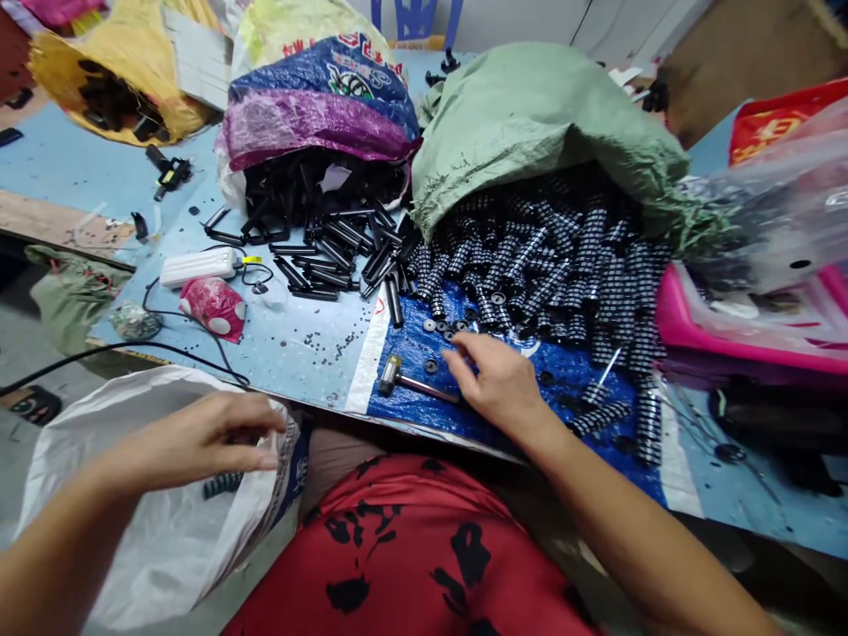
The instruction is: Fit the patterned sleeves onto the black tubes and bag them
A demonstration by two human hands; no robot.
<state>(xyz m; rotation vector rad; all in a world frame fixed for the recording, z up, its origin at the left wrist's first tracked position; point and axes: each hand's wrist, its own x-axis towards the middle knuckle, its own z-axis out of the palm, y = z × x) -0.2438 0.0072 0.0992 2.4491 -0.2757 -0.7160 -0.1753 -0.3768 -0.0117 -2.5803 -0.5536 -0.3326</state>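
Observation:
My left hand (215, 437) hangs over the open white sack (159, 565), its fingers apart with nothing between them. A dark ribbed roller (223, 484) lies inside that sack, below the fingers. On the blue plastic sheet (411, 344), my right hand (494, 375) has curled fingers near several small black washers (442, 326); whether it pinches anything is too small to tell. Beside its fingertips lies a small hammer (414, 382). Behind it is a big pile of ribbed black-and-silver rollers (543, 265), spilling from a green sack (530, 124).
Black plastic strips (324, 256) spill from a purple and blue sack (318, 124). Left of them lie a white power bank (199, 265), a red pouch (215, 307) and a cable. A pink bin (742, 340) stands at the right. A screwdriver (609, 367) rests near the rollers.

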